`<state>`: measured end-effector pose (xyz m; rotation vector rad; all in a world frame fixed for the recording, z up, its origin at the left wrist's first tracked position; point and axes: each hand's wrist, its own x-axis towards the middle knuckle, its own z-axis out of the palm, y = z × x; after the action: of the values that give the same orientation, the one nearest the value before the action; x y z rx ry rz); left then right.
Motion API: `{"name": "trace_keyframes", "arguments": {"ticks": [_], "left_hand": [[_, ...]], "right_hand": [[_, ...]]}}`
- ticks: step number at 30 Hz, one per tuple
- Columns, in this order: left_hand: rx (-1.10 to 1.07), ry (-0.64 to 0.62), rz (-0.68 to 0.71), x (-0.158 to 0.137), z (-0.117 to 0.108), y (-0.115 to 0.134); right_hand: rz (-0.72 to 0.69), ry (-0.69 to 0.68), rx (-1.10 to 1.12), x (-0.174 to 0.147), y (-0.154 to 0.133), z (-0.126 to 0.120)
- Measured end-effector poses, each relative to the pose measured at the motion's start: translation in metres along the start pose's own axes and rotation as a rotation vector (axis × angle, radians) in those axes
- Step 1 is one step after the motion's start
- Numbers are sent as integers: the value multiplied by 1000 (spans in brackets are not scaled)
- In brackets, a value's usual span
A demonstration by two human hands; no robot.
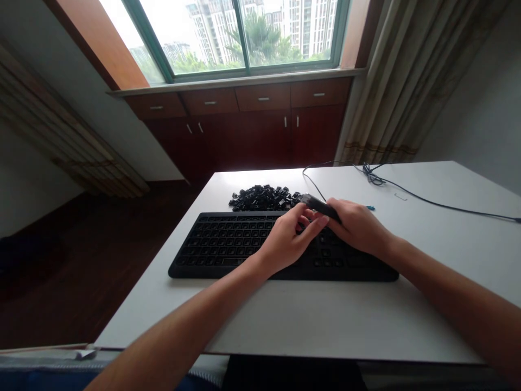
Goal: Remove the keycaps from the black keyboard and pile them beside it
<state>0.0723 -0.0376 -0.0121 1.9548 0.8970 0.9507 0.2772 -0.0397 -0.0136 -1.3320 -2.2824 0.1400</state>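
Note:
My right hand [360, 224] is closed around the near end of a dark, oblong object [319, 205], tilted up to the left; its exact kind I cannot make out. My left hand [293, 233] has its fingers curled and pressed against the underside of the same object, thumb pointing towards my right hand. Both hands are above a black keyboard [223, 239], which lies flat on the white table. Square sockets without keycaps show over its left part, and my hands and forearms cover much of its right part. Just behind it is a heap of loose black keycaps [262, 198].
The white table [325, 320] carries a black cable [431, 200], partly bundled [372, 175], running to the right. A small bent metal wire [401, 197] and a small blue item [370, 207] lie right of my hands. Red-brown cabinets [248, 130] stand beyond, beneath the window.

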Motion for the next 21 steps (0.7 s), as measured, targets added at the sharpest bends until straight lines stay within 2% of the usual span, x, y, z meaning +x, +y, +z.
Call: {"name": "trace_keyframes", "arguments": {"ticks": [4,10,17,21], "left_hand": [[-121,26,-39,2,1,-3],[-142,65,-57,5,0,-10],[-92,9,-25,4,3,-1],[-83,-25,-16,3,4,1]], "right_hand": [[-108,43,94,3,1,3],[47,-1,300,8,-6,7],[39,8,190,6,-2,9],[27,22,245,5,-1,7]]}}
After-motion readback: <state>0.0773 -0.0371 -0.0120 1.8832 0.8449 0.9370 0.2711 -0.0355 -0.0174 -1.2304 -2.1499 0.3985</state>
